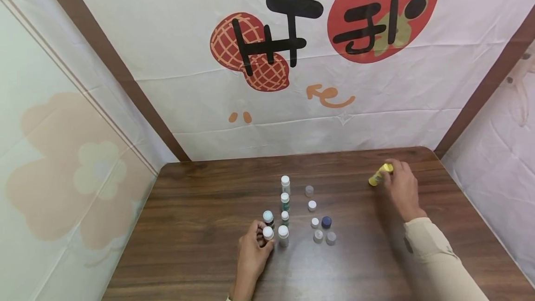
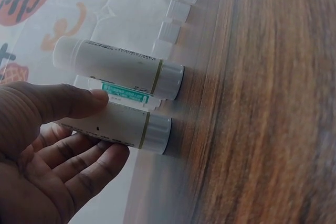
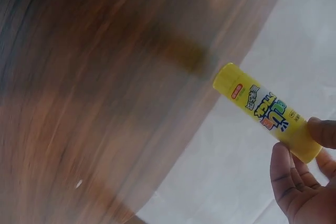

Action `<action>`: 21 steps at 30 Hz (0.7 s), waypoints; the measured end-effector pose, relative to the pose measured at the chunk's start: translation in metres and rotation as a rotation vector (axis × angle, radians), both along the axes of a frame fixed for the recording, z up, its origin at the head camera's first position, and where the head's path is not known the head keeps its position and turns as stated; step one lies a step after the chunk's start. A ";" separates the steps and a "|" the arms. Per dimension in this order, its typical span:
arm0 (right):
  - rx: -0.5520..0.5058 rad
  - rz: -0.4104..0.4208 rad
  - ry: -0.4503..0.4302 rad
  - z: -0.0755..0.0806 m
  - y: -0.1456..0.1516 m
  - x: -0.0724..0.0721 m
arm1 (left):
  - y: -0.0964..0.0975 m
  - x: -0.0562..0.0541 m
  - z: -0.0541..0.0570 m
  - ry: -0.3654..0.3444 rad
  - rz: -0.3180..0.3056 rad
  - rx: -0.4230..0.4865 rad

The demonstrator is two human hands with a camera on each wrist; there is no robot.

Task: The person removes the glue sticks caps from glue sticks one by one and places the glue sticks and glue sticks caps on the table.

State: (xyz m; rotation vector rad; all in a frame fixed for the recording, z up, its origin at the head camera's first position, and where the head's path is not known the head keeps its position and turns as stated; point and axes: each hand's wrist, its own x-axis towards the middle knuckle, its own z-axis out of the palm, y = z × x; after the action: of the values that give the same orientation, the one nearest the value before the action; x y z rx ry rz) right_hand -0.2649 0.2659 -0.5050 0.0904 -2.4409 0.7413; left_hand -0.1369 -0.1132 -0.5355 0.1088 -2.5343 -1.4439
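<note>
My left hand [image 1: 252, 250] pinches a white glue stick [image 2: 113, 124] between thumb and fingers; it stands upright with its base at the tabletop. Right beside it stands another white glue stick [image 2: 123, 66], which the hand does not grip. Behind these two, several more small tubes with pale tops, one dark-bodied [image 1: 268, 218] and one green-labelled [image 1: 285, 202], stand close together. At the far right, my right hand [image 1: 403, 189] holds a yellow glue stick [image 3: 265, 111] by one end, tilted, its other end pointing down toward the table.
Several loose caps lie right of the tubes, among them a dark blue cap [image 1: 326, 222], a white cap [image 1: 312, 206] and a clear cap [image 1: 331, 238]. The brown wooden table [image 1: 188, 245] meets a printed white cloth wall [image 1: 184, 106] at its back edge.
</note>
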 end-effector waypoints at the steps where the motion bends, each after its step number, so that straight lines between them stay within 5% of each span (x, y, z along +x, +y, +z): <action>1: -0.015 0.000 -0.003 0.001 -0.003 0.002 | 0.000 0.000 0.000 0.001 0.000 -0.003; 14: -0.165 0.077 -0.044 0.027 -0.047 0.037 | 0.000 0.002 0.002 0.013 0.018 -0.075; 21: -0.250 0.096 -0.068 0.042 -0.064 0.051 | -0.003 0.005 0.003 0.028 -0.005 -0.038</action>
State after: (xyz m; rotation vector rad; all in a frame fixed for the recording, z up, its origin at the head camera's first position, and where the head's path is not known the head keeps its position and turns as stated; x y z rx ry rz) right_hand -0.2135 0.2017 -0.4627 0.0864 -2.3986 1.1019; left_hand -0.1318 -0.1161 -0.5326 0.0753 -2.5397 -1.3887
